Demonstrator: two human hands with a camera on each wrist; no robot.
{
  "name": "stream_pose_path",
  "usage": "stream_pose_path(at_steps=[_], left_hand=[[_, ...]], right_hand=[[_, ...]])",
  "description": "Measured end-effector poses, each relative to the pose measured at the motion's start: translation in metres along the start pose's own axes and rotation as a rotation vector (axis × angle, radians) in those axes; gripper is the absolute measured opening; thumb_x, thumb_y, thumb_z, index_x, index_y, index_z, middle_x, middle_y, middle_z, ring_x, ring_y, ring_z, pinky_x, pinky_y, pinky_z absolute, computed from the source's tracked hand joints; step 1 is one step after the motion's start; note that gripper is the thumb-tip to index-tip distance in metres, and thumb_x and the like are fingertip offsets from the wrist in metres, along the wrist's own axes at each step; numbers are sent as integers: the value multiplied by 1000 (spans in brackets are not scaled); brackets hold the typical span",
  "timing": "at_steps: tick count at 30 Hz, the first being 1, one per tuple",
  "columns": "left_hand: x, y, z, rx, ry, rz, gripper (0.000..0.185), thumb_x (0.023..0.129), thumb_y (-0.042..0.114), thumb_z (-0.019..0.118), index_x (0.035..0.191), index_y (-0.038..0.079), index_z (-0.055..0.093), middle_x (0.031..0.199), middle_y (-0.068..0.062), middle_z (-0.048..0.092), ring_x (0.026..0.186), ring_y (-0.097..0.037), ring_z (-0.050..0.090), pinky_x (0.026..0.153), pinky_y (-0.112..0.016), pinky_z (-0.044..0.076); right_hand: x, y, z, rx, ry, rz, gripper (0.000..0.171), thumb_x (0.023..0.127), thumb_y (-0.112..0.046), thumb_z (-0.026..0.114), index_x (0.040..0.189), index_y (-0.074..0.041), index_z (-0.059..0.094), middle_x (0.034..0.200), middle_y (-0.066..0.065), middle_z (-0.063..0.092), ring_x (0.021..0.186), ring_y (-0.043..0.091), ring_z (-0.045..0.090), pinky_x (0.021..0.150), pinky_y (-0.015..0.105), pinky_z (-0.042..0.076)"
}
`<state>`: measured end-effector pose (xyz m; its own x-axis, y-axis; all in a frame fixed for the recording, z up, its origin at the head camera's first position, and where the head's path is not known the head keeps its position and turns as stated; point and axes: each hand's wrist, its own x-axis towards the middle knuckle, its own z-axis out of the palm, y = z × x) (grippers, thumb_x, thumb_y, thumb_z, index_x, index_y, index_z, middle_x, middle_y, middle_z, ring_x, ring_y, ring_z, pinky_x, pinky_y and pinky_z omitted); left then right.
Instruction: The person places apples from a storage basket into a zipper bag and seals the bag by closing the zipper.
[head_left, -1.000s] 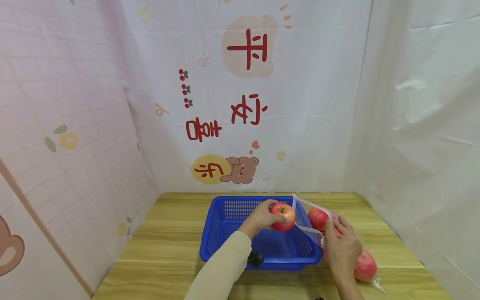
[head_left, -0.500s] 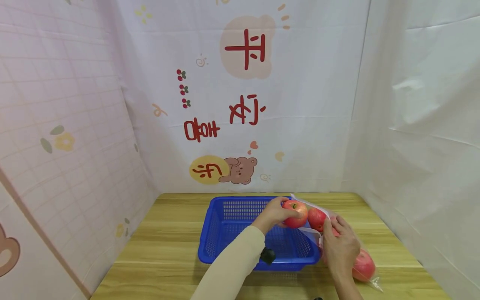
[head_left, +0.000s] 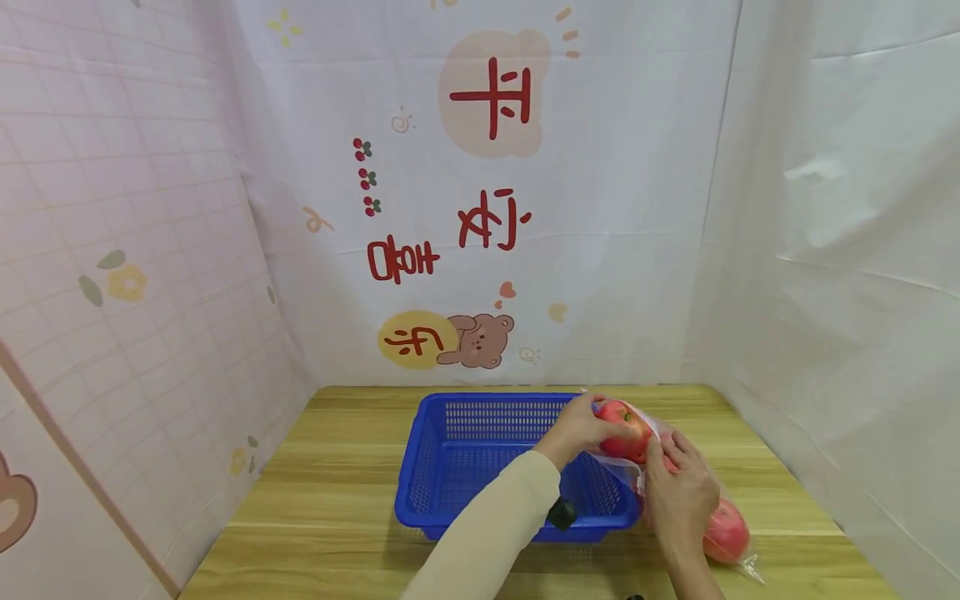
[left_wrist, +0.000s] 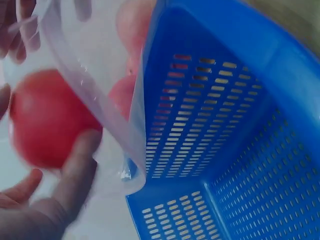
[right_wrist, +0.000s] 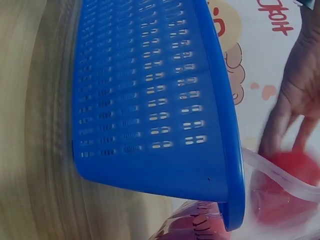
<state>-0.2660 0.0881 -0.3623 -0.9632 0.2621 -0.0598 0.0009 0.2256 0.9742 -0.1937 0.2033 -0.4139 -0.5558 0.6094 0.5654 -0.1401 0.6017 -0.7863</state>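
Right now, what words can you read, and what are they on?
Curtain: big red characters, upside down; I cannot read them surely.
Yellow circle on the curtain: red characters, also upside down, unreadable.
Bag: dark print, too blurred to read.
Basket, apple: no words.

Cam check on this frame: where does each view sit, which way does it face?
Head: on the head, facing forward and down at the blue basket; both forearms, left hand and right hand show.
Left wrist: close in, facing the apple; fingers show.
Right wrist: low by the basket's outer wall, facing the clear bag.
All share basket, apple.
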Motion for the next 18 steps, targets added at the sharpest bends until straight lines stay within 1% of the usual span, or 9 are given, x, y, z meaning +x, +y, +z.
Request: stream_pose_path(at_steps=[3, 4, 6, 9, 11, 13, 15, 18], left_hand=[[0, 1, 4, -31, -29, 33, 54, 82, 4, 79, 131, 4, 57, 103, -12, 63, 93, -33, 67, 76, -46, 58], [0, 1, 5, -40, -36, 39, 49, 84, 2, 76, 129, 3, 58, 102, -12, 63, 93, -34, 68, 75, -47, 58], [1, 1, 5, -41, -36, 50, 38, 86, -1, 71, 123, 3, 61, 102, -12, 64, 91, -33, 68, 73, -48, 58], [4, 1, 0, 11, -10, 56, 30, 87, 1, 69, 116, 5, 65, 101, -10, 66, 84, -26, 67, 72, -46, 59], [5, 1, -5, 56, 12, 60, 29, 88, 5, 71, 116, 7, 66, 102, -9, 66, 78, -20, 64, 69, -43, 59], [7, 1, -11, 106, 35, 78, 29, 88, 7, 72, 116, 7, 66, 101, -7, 66, 69, -17, 60, 63, -36, 58], [10, 0, -16, 132, 54, 92, 29, 88, 7, 72, 117, 6, 67, 100, -6, 65, 63, -14, 55, 57, -30, 54], [13, -1, -23, 149, 80, 110, 28, 88, 6, 72, 116, 5, 67, 97, -6, 65, 60, -12, 52, 54, -25, 50]], right_hand=[[1, 1, 0, -5, 9, -15, 30, 92, -19, 67, 106, 7, 73, 120, 23, 66, 113, 47, 60, 92, 60, 45], [1, 1, 0, -7, 12, -20, 30, 92, -19, 67, 106, 7, 73, 119, 23, 66, 112, 48, 60, 92, 61, 45], [0, 2, -1, -8, 11, -17, 30, 92, -19, 67, 106, 6, 73, 120, 23, 66, 113, 48, 59, 92, 61, 44], [0, 3, -1, -5, 10, -4, 30, 92, -20, 67, 107, 5, 73, 121, 22, 66, 114, 48, 59, 92, 60, 44], [-1, 2, -1, -1, 11, 7, 30, 92, -20, 67, 108, 5, 73, 121, 22, 66, 114, 47, 59, 92, 59, 44], [-1, 2, -1, 2, 12, 11, 30, 91, -20, 68, 108, 5, 73, 121, 22, 66, 114, 47, 59, 93, 59, 44], [-1, 2, -1, 4, 12, 15, 30, 91, -20, 68, 108, 5, 73, 121, 21, 66, 114, 47, 59, 93, 58, 44], [-1, 2, -2, 6, 10, 17, 30, 91, -20, 68, 109, 5, 73, 121, 21, 66, 115, 46, 59, 94, 58, 44]])
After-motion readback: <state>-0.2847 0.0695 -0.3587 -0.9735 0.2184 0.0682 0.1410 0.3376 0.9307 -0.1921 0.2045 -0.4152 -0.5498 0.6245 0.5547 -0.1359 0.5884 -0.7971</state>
